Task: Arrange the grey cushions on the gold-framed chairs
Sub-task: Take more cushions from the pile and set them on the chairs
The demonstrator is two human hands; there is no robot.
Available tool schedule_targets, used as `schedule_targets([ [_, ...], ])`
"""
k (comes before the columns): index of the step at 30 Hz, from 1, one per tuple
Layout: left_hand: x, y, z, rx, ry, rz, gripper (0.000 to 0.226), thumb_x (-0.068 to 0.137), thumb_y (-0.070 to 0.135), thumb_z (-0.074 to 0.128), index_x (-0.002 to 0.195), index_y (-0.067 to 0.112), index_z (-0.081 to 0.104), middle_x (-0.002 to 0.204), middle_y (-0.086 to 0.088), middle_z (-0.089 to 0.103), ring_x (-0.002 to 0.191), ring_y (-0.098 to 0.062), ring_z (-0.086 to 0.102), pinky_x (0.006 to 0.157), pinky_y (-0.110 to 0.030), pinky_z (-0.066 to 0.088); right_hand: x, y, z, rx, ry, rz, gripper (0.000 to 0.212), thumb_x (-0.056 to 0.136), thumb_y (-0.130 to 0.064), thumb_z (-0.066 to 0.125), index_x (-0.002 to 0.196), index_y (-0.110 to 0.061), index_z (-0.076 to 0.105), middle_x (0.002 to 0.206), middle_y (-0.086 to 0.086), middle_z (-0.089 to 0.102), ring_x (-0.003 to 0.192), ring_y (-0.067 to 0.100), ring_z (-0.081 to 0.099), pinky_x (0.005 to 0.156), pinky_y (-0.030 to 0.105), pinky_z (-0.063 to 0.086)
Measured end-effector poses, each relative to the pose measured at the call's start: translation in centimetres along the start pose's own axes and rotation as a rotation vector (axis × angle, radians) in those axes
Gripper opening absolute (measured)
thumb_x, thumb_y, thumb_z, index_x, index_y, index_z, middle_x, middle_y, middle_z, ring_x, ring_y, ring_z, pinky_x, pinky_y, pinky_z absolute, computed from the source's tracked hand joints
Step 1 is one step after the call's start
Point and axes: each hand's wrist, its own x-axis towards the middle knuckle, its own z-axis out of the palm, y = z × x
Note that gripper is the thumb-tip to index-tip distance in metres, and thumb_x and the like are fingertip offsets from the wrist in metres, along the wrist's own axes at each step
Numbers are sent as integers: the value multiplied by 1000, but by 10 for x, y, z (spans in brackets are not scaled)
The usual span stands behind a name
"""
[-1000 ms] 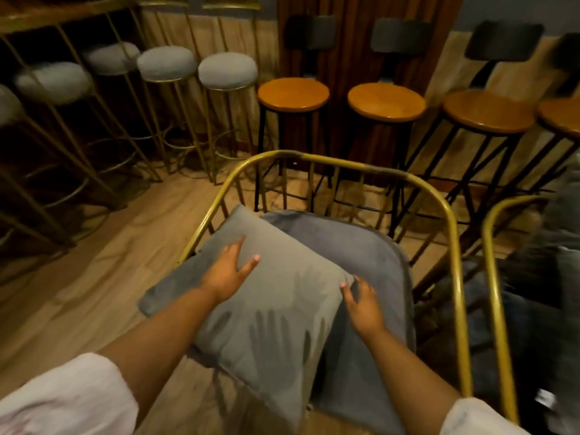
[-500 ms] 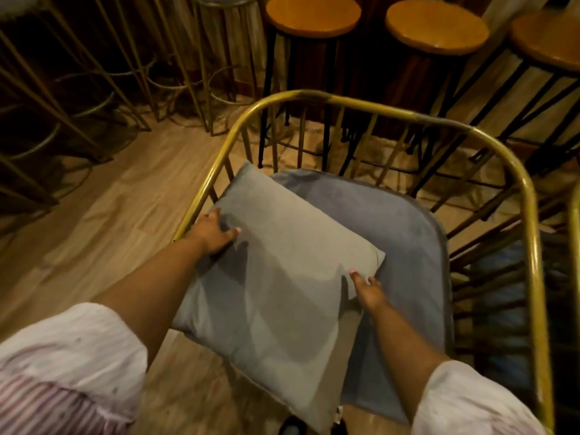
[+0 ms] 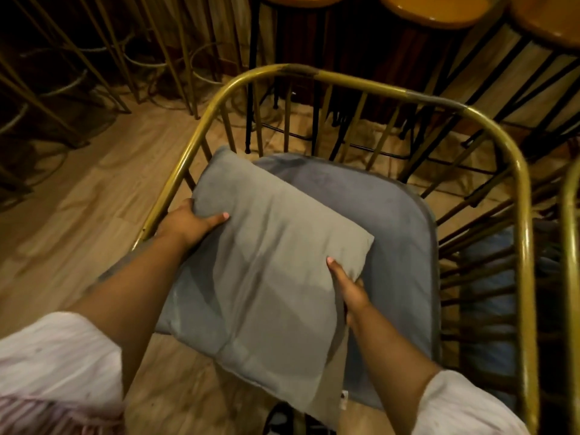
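Note:
A square grey cushion (image 3: 270,277) lies tilted over the left half of a gold-framed chair (image 3: 345,80), on its blue-grey padded seat (image 3: 370,199). My left hand (image 3: 188,221) grips the cushion's left edge, thumb on top and fingers underneath. At the right edge my right hand (image 3: 348,284) holds the cushion near its corner, one finger lying on top. The cushion's near corner hangs past the front of the seat.
Wooden-topped stools on black legs (image 3: 433,11) stand just behind the chair. Gold stool legs and foot rings (image 3: 103,51) crowd the far left. A second gold chair frame (image 3: 569,246) sits at the right edge. Wood floor (image 3: 72,199) lies to the left.
My view has tipped downward and closer. Both hands went from lying flat on top of the cushion to gripping its left and right edges.

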Motion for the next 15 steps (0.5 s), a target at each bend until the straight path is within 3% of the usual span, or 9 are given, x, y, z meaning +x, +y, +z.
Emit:
schedule_targets([
  [3,-16,10,6,-72,-21,36,84,75,62,64,144,23,38,144,-12,51,127,-38,50,101,-45,43,-10,-32,-17,-24,37,-119,92,73,-33,79,147,-16,27,144,7,47,127,31,50,107,47,42],
  [8,-38,28,40,-238,-36,109,73,82,52,63,145,23,39,143,-11,52,127,-36,50,102,-42,42,-9,-68,-62,-92,89,-241,93,71,-34,81,147,-19,29,145,5,47,127,31,49,105,44,42],
  [12,-46,41,68,-265,-89,118,71,84,48,62,146,22,37,144,-12,50,128,-37,49,105,-44,42,-9,-63,-93,-102,153,-246,105,62,-43,84,148,-23,27,148,5,44,129,32,48,107,49,41],
  [15,-49,39,81,-263,-124,106,77,77,56,65,141,20,45,141,-10,54,125,-36,52,105,-47,44,-6,-52,-108,-106,180,-233,101,66,-41,82,148,-25,25,149,5,42,131,33,45,108,50,39],
])
